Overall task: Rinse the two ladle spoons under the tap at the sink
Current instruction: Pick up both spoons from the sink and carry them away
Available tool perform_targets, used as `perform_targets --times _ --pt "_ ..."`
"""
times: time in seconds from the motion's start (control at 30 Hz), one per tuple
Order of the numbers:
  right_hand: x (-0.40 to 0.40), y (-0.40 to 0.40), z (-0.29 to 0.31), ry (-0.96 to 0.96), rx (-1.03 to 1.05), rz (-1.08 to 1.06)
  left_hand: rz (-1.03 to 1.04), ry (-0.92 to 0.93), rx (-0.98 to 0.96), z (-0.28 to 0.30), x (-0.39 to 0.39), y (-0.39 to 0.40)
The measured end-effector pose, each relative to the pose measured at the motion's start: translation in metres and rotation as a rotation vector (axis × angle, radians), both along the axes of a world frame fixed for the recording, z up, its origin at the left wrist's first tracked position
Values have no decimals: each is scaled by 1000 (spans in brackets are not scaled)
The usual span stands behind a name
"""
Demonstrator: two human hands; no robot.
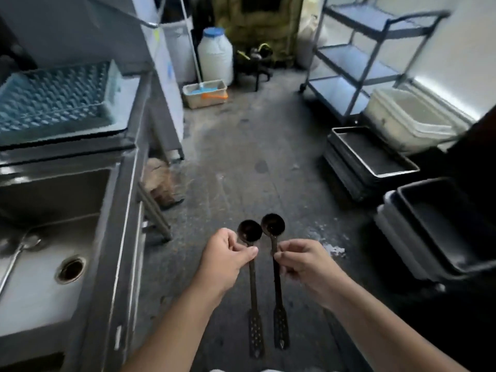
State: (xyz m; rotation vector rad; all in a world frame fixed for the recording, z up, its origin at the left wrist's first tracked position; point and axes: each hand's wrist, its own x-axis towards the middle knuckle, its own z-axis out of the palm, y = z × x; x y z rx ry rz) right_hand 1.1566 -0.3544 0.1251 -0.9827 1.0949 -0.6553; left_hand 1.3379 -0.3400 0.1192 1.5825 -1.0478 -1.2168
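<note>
I stand on a grey, wet-stained concrete floor (241,157), with a steel counter (128,146) at my left carrying a blue rack (53,100). Ahead stand a white jar (215,56) and a mop bucket (205,93). At my right, a metal trolley (357,63), stacked trays (370,157) and white tubs (408,119) line a bright wall.

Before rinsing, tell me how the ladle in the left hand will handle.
The ladle looks like rigid dark metal, so probably stiff. The left hand pinches it near the bowl, so its long handle may swing. Once wet, the thin stem could slip.
</note>
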Motion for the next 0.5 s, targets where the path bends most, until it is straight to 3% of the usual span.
perform_targets --times 0.3,0.5 --pt "-269 22 11 -6 15 -422 -414 41 15 6 -280 -49" --pt "-393 39 15 -40 -8 -678 -659 95 58 6 -430 -69"
